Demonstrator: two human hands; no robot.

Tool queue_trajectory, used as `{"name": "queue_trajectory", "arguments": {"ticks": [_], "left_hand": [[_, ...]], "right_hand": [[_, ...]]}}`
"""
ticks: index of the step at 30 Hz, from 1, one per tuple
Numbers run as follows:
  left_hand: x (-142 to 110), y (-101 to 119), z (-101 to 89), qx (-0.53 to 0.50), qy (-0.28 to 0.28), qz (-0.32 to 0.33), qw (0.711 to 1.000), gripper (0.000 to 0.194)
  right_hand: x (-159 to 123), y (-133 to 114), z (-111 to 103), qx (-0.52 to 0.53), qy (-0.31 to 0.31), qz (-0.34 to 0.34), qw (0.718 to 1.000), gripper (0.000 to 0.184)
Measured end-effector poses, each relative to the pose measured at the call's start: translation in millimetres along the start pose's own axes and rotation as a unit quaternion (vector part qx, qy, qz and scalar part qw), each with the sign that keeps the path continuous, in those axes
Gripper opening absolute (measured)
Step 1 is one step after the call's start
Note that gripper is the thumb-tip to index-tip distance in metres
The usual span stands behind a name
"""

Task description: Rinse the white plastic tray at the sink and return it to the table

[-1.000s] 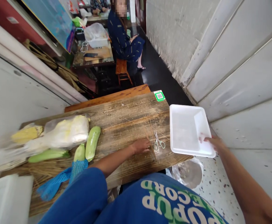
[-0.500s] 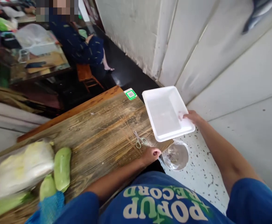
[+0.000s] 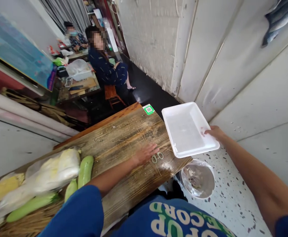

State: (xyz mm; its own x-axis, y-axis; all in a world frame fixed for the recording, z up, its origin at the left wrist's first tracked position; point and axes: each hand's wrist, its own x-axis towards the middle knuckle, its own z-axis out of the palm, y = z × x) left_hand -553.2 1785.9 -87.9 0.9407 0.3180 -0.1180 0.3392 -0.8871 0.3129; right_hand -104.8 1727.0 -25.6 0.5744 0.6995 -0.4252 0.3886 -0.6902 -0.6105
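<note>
The right hand (image 3: 216,132) holds the white tray (image 3: 182,128) by its right side wall; the fingers are closed on the rim there. The tray is tilted slightly and overlaps, in this view, the right-hand corner of the tabletop (image 3: 121,174); contact between the two cannot be confirmed.

The left hand (image 3: 146,153) is positioned left of the tray, palm down, with the fingers extended and set close together. It covers the blades of the scissors (image 3: 157,158); whether it touches them cannot be determined. The scissors' handles lie near the tray, on its left. Several thin sticks (image 3: 144,135) lie crossed on the tabletop, left of the tray, partly under the left hand.

A green QR-code card (image 3: 148,109) is located beyond the tray, to its left, at the tabletop's far corner. A plastic-lined bin (image 3: 198,181) stands on the floor, below the tray on the near side. Pale-green squashes (image 3: 86,169) and a plastic bag of white and yellow contents (image 3: 57,171) lie well to the left of the tray.
</note>
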Motion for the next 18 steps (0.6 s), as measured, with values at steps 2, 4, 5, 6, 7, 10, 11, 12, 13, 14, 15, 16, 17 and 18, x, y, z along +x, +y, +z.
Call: {"name": "queue_trajectory", "arguments": {"ticks": [2, 4, 5, 6, 7, 10, 11, 12, 13, 14, 15, 16, 17, 18], "left_hand": [[-13, -41, -4.8, 0.01, 0.005, -0.035, 0.999, 0.073], [-14, -65, -2.2, 0.004, 0.008, -0.046, 0.999, 0.069], [-12, -70, 0.0, 0.0, 0.008, -0.042, 0.999, 0.064], [-9, -74, 1.9, -0.002, 0.006, -0.032, 0.999, 0.059], [-6, -76, 3.4, 0.0, 0.002, -0.018, 1.0, 0.052], [-2, -82, 5.8, 0.014, -0.017, 0.028, 0.999, 0.035], [-2, -85, 6.5, 0.016, -0.021, 0.04, 0.999, 0.031], [-4, -90, 7.4, 0.014, -0.026, 0.049, 0.998, 0.026], [-6, -94, 8.5, 0.011, -0.029, 0.057, 0.998, 0.021], [-8, -99, 9.8, 0.007, -0.033, 0.062, 0.997, 0.018], [-11, -103, 11.0, 0.003, -0.037, 0.062, 0.997, 0.018], [-13, -106, 12.1, -0.001, -0.041, 0.06, 0.997, 0.019], [-15, -109, 12.9, -0.004, -0.046, 0.056, 0.997, 0.02], [-17, -111, 13.3, -0.008, -0.052, 0.051, 0.997, 0.021]], "right_hand": [[10, -18, 14, -0.019, -0.002, -0.013, 1.0, 0.043], [19, -32, 28, -0.038, -0.01, -0.022, 0.999, 0.038], [22, -36, 35, -0.046, -0.016, -0.027, 0.998, 0.035], [25, -40, 42, -0.053, -0.022, -0.031, 0.998, 0.032], [27, -42, 48, -0.058, -0.028, -0.035, 0.997, 0.03], [33, -42, 62, -0.064, -0.051, -0.041, 0.996, 0.029], [34, -41, 66, -0.064, -0.059, -0.042, 0.995, 0.03], [36, -40, 69, -0.062, -0.067, -0.041, 0.995, 0.032], [37, -40, 72, -0.061, -0.074, -0.041, 0.995, 0.034], [38, -39, 74, -0.059, -0.08, -0.04, 0.994, 0.036], [39, -38, 75, -0.057, -0.086, -0.039, 0.994, 0.037], [40, -38, 76, -0.055, -0.091, -0.039, 0.994, 0.038], [40, -38, 77, -0.052, -0.097, -0.039, 0.993, 0.037], [40, -39, 77, -0.049, -0.102, -0.039, 0.993, 0.036]]}}
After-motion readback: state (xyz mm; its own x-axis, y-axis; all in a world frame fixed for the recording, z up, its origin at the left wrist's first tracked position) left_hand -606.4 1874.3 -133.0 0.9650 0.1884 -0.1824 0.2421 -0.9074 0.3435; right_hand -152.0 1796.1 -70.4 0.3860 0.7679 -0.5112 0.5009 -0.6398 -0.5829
